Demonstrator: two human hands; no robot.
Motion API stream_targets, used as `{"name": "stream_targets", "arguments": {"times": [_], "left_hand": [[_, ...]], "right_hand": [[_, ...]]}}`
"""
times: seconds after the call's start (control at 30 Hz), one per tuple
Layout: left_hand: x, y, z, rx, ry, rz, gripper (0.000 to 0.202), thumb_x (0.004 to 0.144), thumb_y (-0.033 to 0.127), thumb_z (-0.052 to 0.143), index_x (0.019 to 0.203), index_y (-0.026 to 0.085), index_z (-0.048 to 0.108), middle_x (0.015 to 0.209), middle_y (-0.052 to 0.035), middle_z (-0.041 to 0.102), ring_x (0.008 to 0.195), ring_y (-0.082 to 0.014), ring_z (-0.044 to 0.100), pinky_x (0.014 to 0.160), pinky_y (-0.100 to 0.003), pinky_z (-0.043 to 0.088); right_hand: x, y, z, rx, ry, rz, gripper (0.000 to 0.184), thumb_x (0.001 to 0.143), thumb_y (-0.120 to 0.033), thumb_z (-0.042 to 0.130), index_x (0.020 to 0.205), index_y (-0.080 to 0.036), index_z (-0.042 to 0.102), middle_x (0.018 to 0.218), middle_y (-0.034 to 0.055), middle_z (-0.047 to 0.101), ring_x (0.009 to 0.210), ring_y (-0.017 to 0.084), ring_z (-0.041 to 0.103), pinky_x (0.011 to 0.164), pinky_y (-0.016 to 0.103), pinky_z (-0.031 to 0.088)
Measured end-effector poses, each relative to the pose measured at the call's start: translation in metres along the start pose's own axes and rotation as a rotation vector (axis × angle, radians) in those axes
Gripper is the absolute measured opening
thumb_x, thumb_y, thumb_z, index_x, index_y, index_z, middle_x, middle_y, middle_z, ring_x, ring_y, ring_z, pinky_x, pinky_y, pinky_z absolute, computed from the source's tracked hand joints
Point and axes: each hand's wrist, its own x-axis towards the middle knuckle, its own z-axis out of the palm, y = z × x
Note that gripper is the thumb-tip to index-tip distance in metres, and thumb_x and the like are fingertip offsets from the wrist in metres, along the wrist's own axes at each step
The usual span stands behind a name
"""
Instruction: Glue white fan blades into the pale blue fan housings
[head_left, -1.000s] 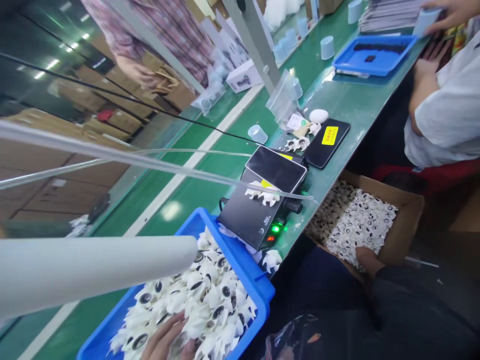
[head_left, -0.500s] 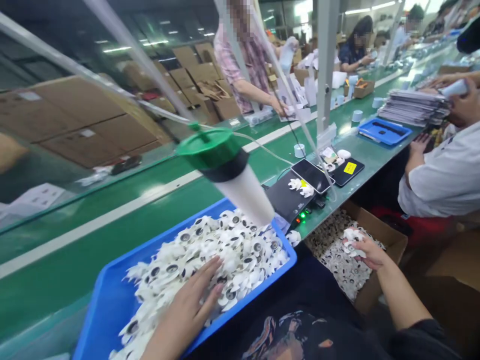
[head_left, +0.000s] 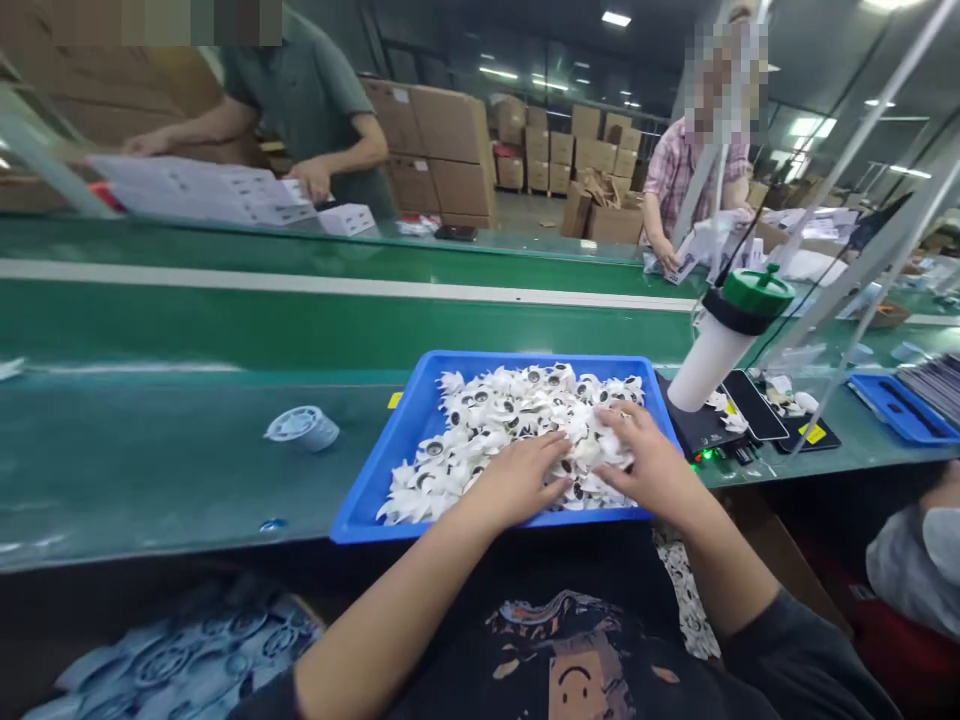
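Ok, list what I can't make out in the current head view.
All in the head view:
Blue tray floor: mostly buried under white finned parts.
Whatever lies directly beneath the left hand and right hand: covered by them.
Rightmost yellow label, its print: too small.
Grey stack: cut off by the right edge.

No words or numbers can be read here. A yellow sticker [head_left: 812,433] sits on a flat black thing [head_left: 831,439], but its writing is too small. The black box [head_left: 696,430] next to it has tiny pale marks, too small as well. Big brown boxes [head_left: 454,130] at the back have white labels [head_left: 400,95], too far off to read.
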Motion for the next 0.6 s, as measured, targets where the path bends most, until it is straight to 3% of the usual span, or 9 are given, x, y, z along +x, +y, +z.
{"name": "stream_targets", "arguments": {"times": [0.1, 0.17, 0.27, 0.37, 0.47, 0.53, 0.6], "left_hand": [[-0.002, 0.001, 0.0, -0.024, 0.055, -0.059, 0.058, 0.092, 0.041, 0.053, 0.145, 0.017, 0.045, 0.153, -0.0127, 0.046, 0.141, -0.0285, 0.044, 0.116, -0.047, 0.037], [-0.003, 0.0, 0.0, -0.042, 0.054, -0.056, 0.059, 0.092, 0.04, 0.053, 0.145, 0.016, 0.044, 0.153, -0.0131, 0.045, 0.141, -0.0289, 0.043, 0.117, -0.047, 0.036], [-0.003, -0.002, 0.002, -0.05, 0.031, -0.017, 0.056, 0.092, 0.038, 0.052, 0.144, 0.017, 0.046, 0.154, -0.0127, 0.044, 0.142, -0.0289, 0.043, 0.118, -0.047, 0.035], [-0.004, -0.004, 0.004, -0.039, 0.034, 0.013, 0.054, 0.092, 0.038, 0.05, 0.142, 0.018, 0.048, 0.154, -0.0118, 0.045, 0.14, -0.0281, 0.044, 0.117, -0.046, 0.036], [-0.005, -0.007, 0.006, -0.033, 0.033, 0.032, 0.052, 0.093, 0.041, 0.047, 0.14, 0.019, 0.05, 0.153, -0.0104, 0.047, 0.139, -0.0279, 0.046, 0.116, -0.047, 0.038], [-0.006, -0.01, 0.006, -0.037, 0.021, 0.042, 0.052, 0.093, 0.041, 0.045, 0.139, 0.018, 0.05, 0.153, -0.0107, 0.047, 0.138, -0.0285, 0.047, 0.116, -0.048, 0.039], [-0.006, -0.015, 0.006, -0.036, 0.01, 0.049, 0.053, 0.093, 0.043, 0.043, 0.138, 0.018, 0.052, 0.152, -0.0114, 0.047, 0.137, -0.0292, 0.049, 0.115, -0.047, 0.04]], "right_hand": [[0.006, -0.002, 0.006, -0.304, -0.259, 0.045, 0.068, 0.068, -0.033, 0.082, 0.132, -0.031, 0.061, 0.154, 0.0118, 0.041, 0.142, 0.039, 0.04, 0.115, 0.063, 0.033], [-0.002, 0.0, 0.0, -0.344, -0.232, -0.022, 0.056, 0.081, -0.037, 0.071, 0.135, -0.031, 0.058, 0.155, 0.0097, 0.04, 0.143, 0.031, 0.041, 0.115, 0.055, 0.039], [-0.026, 0.015, -0.015, -0.325, 0.039, -0.147, 0.035, 0.089, -0.038, 0.063, 0.122, -0.028, 0.065, 0.143, 0.0088, 0.054, 0.131, 0.026, 0.054, 0.109, 0.048, 0.047], [-0.061, 0.052, -0.031, -0.399, 0.4, -0.109, 0.022, 0.087, -0.043, 0.059, 0.097, -0.026, 0.07, 0.119, 0.008, 0.066, 0.113, 0.026, 0.063, 0.106, 0.052, 0.049], [-0.099, 0.101, -0.042, -0.481, 0.665, 0.069, 0.033, 0.093, -0.049, 0.045, 0.091, -0.023, 0.065, 0.117, 0.0127, 0.059, 0.116, 0.029, 0.056, 0.109, 0.061, 0.041], [-0.121, 0.134, -0.044, -0.527, 0.741, 0.275, 0.034, 0.095, -0.046, 0.045, 0.104, -0.019, 0.063, 0.125, 0.0141, 0.055, 0.123, 0.03, 0.051, 0.108, 0.06, 0.041], [-0.14, 0.164, -0.04, -0.542, 0.726, 0.537, 0.034, 0.096, -0.042, 0.052, 0.117, -0.016, 0.059, 0.13, 0.0124, 0.054, 0.123, 0.028, 0.052, 0.105, 0.055, 0.045]]}}
